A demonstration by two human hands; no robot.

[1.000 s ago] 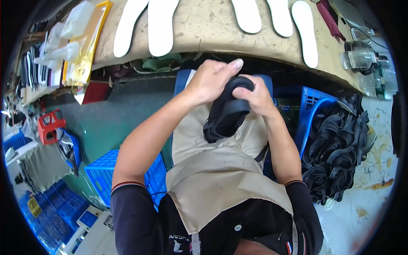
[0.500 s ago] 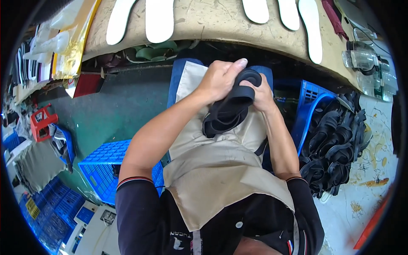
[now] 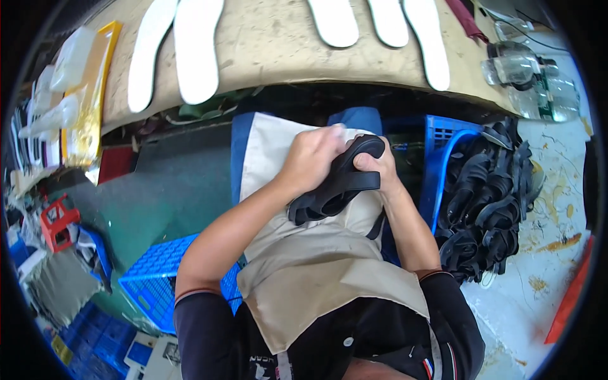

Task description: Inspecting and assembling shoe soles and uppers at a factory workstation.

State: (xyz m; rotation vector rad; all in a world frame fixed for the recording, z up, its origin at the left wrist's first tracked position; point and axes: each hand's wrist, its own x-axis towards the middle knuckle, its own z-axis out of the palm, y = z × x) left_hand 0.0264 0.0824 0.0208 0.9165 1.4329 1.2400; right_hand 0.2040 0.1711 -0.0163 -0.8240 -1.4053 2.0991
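Note:
A black strappy sandal [image 3: 339, 184] is held over my lap, tilted, with its sole end pointing up and to the right. My right hand [image 3: 382, 166] grips it near that upper end, thumb pressed on the inner side beside a wide strap. Against the sandal's left edge, my left hand [image 3: 311, 158] is closed, its fingertips slightly blurred and partly hidden by the sandal. Beneath lies the beige apron [image 3: 329, 266] that covers my thighs.
White insoles [image 3: 197, 50] lie on the worn tan worktable [image 3: 266, 57] ahead. At my right, a blue crate [image 3: 432, 183] stands beside a heap of black sandals [image 3: 484, 202]. Another blue crate [image 3: 152, 272] is at my left. Clear plastic bottles [image 3: 544, 88] stand at the far right.
The sandal has turned, its inner side and wide strap now showing more, and sits lower in view. Both hands have shifted with it. My view has swung slightly, moving the table's insoles leftward.

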